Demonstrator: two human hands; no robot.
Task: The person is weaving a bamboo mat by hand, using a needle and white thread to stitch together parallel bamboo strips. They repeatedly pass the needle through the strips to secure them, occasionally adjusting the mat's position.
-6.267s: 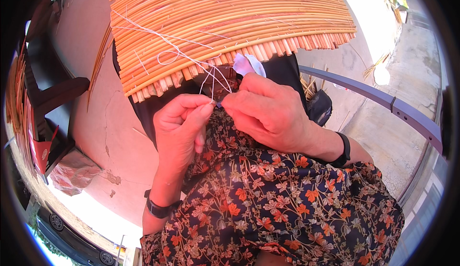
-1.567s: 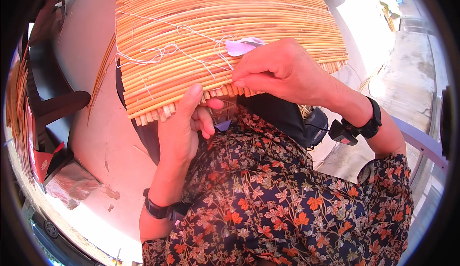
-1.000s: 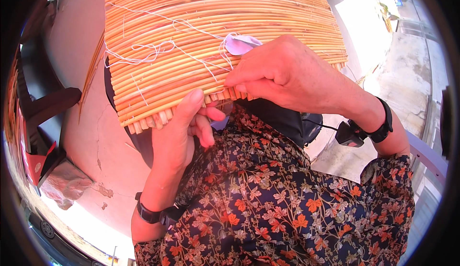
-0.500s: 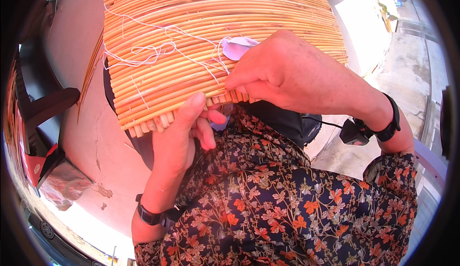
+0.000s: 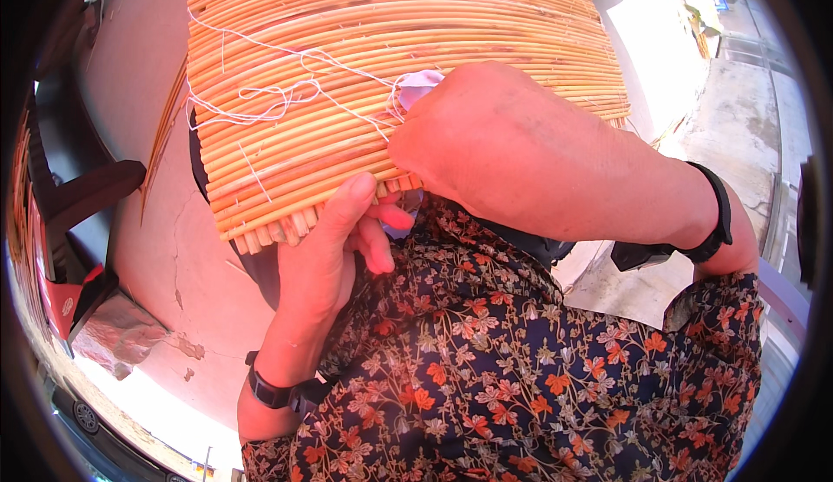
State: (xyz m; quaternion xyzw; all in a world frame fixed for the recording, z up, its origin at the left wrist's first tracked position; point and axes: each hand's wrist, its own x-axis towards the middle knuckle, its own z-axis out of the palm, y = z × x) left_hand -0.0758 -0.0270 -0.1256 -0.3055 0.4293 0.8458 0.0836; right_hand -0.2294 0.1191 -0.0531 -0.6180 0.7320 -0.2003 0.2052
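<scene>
A mat of thin straw-coloured reed sticks [image 5: 347, 44] lies across my lap, its near edge showing cut stick ends. My left hand [image 5: 325, 243] grips that edge, thumb on top and the other fingers curled underneath. Over the near edge, further right, my right hand [image 5: 473, 135] is closed, its back turned up. Its fingertips and whatever they pinch are hidden. Loose white thread [image 5: 282, 100] runs in loops over the sticks toward this hand. A pale lilac scrap [image 5: 418, 88] pokes out beside its knuckles, tangled with the thread. A short white stitch [image 5: 254, 172] crosses the sticks at left.
Dark straps circle both wrists, with a small black device [image 5: 640, 255] at the right one. A black chair [image 5: 95, 191] stands on the left, near a crumpled brownish bundle [image 5: 120, 330]. Beneath is a cracked concrete floor [image 5: 195, 308].
My right hand has turned over, back up, and shifted slightly left, hiding its fingertips and more of the lilac scrap. My left hand keeps its hold on the mat edge.
</scene>
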